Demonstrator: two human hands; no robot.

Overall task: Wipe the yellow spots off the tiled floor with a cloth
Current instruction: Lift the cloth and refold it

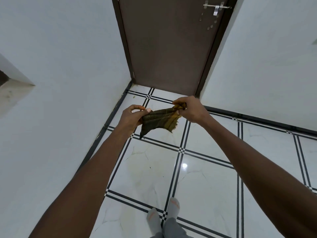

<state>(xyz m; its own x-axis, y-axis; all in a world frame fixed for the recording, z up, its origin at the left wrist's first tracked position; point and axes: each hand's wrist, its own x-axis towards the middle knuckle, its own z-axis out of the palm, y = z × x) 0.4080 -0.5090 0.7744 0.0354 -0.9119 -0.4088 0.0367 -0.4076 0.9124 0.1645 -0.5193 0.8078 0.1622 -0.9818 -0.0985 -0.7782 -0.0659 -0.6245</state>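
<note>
While we stand on the floor [202,189], the cloth [159,120] hangs stretched above it, well clear of the tiles. Our left hand [131,116] and right hand [187,109] each pinch one end, probably to open a fresh face before wiping.

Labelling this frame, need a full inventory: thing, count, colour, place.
cloth: 1, dark olive with a yellow band, held in the air between both hands
tiled floor: 1, white with black double lines, faint yellowish smears below the cloth
door: 1, brown, shut, far end
latch: 1, silver, top right of door
walls: white, both sides
feet: 2, grey socks, bottom centre
left hand: grip on cloth's left edge
right hand: grip on bunched right end
</note>
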